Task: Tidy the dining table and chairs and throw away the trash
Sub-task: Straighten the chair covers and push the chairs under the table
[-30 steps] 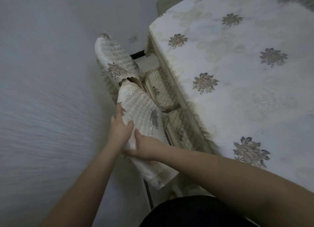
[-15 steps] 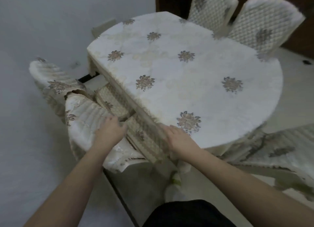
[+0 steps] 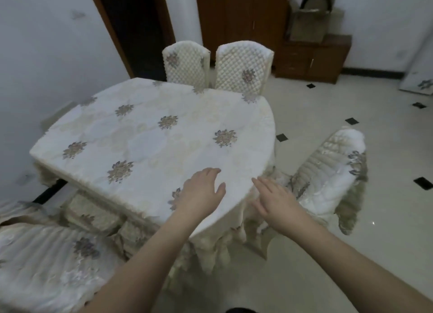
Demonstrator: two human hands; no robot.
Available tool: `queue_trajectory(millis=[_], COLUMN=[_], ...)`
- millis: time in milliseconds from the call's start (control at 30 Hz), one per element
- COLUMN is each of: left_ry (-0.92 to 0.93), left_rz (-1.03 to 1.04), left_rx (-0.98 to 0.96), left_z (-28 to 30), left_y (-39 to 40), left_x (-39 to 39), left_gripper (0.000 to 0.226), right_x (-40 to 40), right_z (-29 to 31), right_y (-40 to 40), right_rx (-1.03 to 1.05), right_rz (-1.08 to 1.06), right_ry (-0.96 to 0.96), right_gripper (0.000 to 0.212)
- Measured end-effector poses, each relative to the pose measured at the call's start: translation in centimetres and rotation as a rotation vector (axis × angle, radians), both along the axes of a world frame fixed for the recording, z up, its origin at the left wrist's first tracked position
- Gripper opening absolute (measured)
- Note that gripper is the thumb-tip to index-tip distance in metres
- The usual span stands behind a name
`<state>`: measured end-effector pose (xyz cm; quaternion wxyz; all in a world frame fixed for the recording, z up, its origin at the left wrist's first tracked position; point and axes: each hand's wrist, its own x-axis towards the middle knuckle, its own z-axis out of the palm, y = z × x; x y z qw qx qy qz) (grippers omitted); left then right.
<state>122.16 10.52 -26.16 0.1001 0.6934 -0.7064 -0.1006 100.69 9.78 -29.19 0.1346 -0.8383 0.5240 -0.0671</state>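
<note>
The dining table (image 3: 150, 134) wears a white quilted cloth with flower motifs, and nothing lies on it. My left hand (image 3: 201, 192) hovers flat over its near edge, fingers apart and holding nothing. My right hand (image 3: 273, 201) is open just past the rounded near-right edge, beside a covered chair (image 3: 332, 172) that stands askew to the right. Another covered chair (image 3: 44, 261) fills the lower left, pushed against the table. Two more chairs (image 3: 185, 64) (image 3: 243, 66) stand side by side at the far end.
A dark doorway (image 3: 138, 29) and a brown wooden cabinet (image 3: 241, 15) stand behind the table. A low cabinet (image 3: 311, 59) with a box on top sits at the back right. Pale tiled floor (image 3: 375, 219) with small black squares spreads to the right.
My hands have let go of the lower-left chair's cover and moved right, over the table's near edge. The view has swung up and right, showing the whole table and room.
</note>
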Motion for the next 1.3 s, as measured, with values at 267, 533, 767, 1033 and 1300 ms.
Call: queue_trajectory(millis=[267,533,767,1033,1300], left_ry=[-0.056,-0.082,-0.022,0.012,0.009], left_rz=[-0.165,-0.197,-0.102,-0.02,0.132], left_rx=[-0.058,-0.018,0.006,0.035,0.044], left_z=[0.4,-2.2,-5.3,-7.1,-6.9], left_y=[-6.2,-8.9,-13.6,-18.5,-18.3], left_x=[-17.3,-25.5,-25.9,-27.5,-27.3], left_gripper=[0.048,0.044,0.042,0.05,0.04], right_x=[-18.9,-26.7,-27.9,-30.0,-30.0], right_z=[1.5,0.7,-2.0,-2.0,-4.9], right_y=[-2.3,-5.4,-11.9,-20.7,-26.1], right_rx=[-0.045,-0.033,-0.007,0.009,0.064], right_rz=[-0.24,-0.251,-0.185,-0.036,0.207], right_ry=[-0.01,-0.007,-0.021,0.037,0.055], right_gripper=[0.061,0.058,0.073,0.056,0.07])
